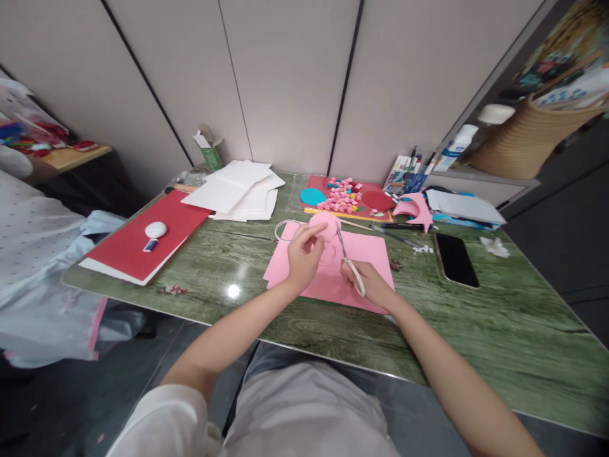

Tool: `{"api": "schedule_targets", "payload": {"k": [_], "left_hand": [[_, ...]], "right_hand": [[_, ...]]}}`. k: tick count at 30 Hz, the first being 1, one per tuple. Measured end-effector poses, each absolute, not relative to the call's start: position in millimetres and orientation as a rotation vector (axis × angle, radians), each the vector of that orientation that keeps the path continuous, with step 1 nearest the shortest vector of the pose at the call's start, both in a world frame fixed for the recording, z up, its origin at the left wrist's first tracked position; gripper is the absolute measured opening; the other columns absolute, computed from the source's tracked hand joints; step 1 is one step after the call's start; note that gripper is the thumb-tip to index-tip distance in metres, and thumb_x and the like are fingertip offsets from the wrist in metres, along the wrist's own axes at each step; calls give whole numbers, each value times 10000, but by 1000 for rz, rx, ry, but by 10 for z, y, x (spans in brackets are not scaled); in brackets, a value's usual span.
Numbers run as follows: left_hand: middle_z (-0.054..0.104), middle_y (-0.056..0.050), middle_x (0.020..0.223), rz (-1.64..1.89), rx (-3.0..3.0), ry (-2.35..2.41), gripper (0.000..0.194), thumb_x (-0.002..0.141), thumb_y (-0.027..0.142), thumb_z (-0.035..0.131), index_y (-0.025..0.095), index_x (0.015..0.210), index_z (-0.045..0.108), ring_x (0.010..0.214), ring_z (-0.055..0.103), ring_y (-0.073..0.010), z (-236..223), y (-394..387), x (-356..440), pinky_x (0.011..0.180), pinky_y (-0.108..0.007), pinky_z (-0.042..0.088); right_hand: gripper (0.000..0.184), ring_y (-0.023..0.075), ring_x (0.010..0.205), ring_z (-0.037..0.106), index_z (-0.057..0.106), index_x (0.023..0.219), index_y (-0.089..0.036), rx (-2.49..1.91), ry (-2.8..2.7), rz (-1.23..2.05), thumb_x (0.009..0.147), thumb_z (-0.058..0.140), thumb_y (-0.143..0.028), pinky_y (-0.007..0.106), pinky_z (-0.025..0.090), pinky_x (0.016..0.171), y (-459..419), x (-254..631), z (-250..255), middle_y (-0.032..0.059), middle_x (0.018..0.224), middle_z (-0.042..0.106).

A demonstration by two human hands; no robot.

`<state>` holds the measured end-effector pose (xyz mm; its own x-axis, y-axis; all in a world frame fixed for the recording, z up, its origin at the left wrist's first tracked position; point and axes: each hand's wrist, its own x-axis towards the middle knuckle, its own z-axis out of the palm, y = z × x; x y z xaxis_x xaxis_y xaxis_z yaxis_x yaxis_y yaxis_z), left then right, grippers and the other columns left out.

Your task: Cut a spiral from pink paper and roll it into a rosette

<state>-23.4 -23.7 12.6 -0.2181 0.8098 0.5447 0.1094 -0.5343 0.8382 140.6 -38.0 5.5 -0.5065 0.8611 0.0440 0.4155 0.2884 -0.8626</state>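
A red sheet (143,236) lies on the table (495,330), the left hand (304,257) pinches a pink circle (322,223) above pink paper (373,249), the right hand (370,284) grips scissors (343,247) at its right edge, and a phone (457,260) lies farther right.

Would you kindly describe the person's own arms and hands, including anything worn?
The left hand and right hand are ungloved, and both forearms are bare. A short, loose white fabric sleeve covers the left upper arm; no right sleeve shows.
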Motion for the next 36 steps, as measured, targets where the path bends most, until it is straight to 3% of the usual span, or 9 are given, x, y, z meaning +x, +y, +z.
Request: {"api": "schedule_targets", "payload": {"k": [11,21,36], "left_hand": [[540,-59,929,1871,1514,1092,246,757,263,556,205,992,601,866,500,-141,133,-227,-217,702,-251,417],[521,-36,828,1794,1562,1102,254,750,297,561,216,987,603,725,481,-111,117,-226,-213,630,-241,410],[541,-48,866,1782,1548,1093,223,764,234,532,214,969,618,778,497,-125,120,-226,-223,658,-250,420]], "right_hand": [[348,106,543,399,426,573,-168,-1146,-2068,1138,838,364,-385,240,322,563,-385,1398,53,-21,549,458],[335,113,555,407,407,581,-176,-1120,-2048,1138,838,354,-383,249,332,561,-380,1399,52,-13,567,457],[358,110,547,409,413,572,-174,-1156,-2054,1133,844,349,-397,241,326,558,-371,1400,32,-21,551,457]]}}
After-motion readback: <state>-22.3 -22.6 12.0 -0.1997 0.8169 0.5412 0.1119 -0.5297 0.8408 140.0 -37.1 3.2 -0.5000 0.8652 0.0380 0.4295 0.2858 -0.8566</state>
